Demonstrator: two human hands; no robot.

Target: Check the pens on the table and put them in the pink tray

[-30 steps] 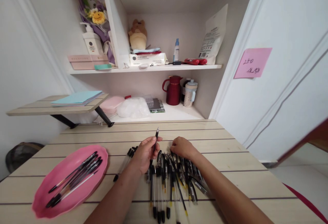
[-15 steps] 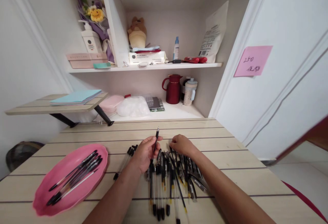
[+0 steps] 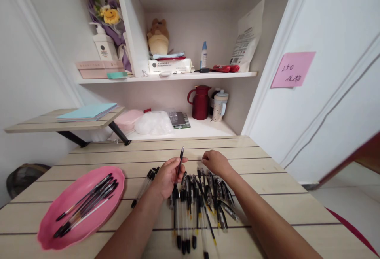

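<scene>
My left hand [image 3: 166, 178] grips a black pen barrel [image 3: 180, 159], its metal tip pointing up and away from me. Curled fingers on my right hand [image 3: 217, 162] hover just beyond the far right of the pile; whether anything is in them is hidden. Between my forearms lies a heap of pen parts [image 3: 196, 199]: black barrels, clear tubes with black caps and thin refills with yellowish ends. Left of my left wrist, several capped clear pens [image 3: 145, 186] lie together, partly behind my hand.
On the left, a pink oval tray [image 3: 47, 235] holds several pens and a white thin stick. A raised wooden stand [image 3: 35, 122] bears blue paper. Shelves at the back hold a red jug [image 3: 200, 103], a cup [image 3: 219, 106] and a plastic bag [image 3: 154, 123].
My right hand has moved away from the pile, slightly up and to the right, uncovering some pen parts. My left hand keeps the barrel in nearly the same place.
</scene>
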